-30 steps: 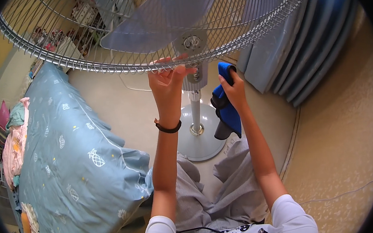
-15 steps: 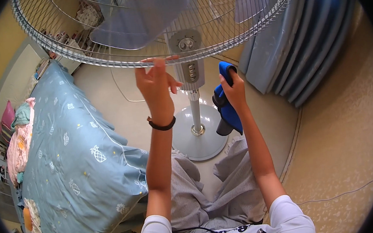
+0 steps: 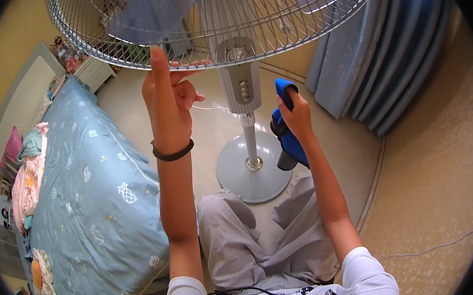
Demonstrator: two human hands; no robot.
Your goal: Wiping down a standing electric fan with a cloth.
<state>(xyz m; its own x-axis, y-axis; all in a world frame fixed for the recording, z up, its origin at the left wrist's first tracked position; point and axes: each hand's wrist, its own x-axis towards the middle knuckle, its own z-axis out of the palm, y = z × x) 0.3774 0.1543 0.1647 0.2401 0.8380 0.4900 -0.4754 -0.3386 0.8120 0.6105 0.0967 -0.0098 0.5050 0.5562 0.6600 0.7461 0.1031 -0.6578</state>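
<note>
A grey pedestal fan stands in front of me, with its wire guard (image 3: 206, 66) filling the top of the view. My left hand (image 3: 170, 105) grips the guard's lower rim, thumb on the near side and fingers reaching behind. Grey blades (image 3: 158, 15) show through the wires. Below the guard is the control box (image 3: 239, 79) with a knob and several buttons, above a pole and round base (image 3: 233, 176). Right of the pole, my right hand (image 3: 297, 113) is closed on a folded blue and dark grey cloth (image 3: 290, 142), which hangs down apart from the fan.
To the left is a bed (image 3: 98, 189) with a blue pineapple-print cover and heaped clothes (image 3: 26, 179). Large grey-blue folded panels (image 3: 364, 50) lean at the right. A thin cable (image 3: 434, 249) runs near the lower right. My knees are close to the fan base.
My left hand has shifted left and slightly up along with the guard's rim. The fan head has turned and tilted, its left edge now farther right. My right hand with the cloth has barely moved.
</note>
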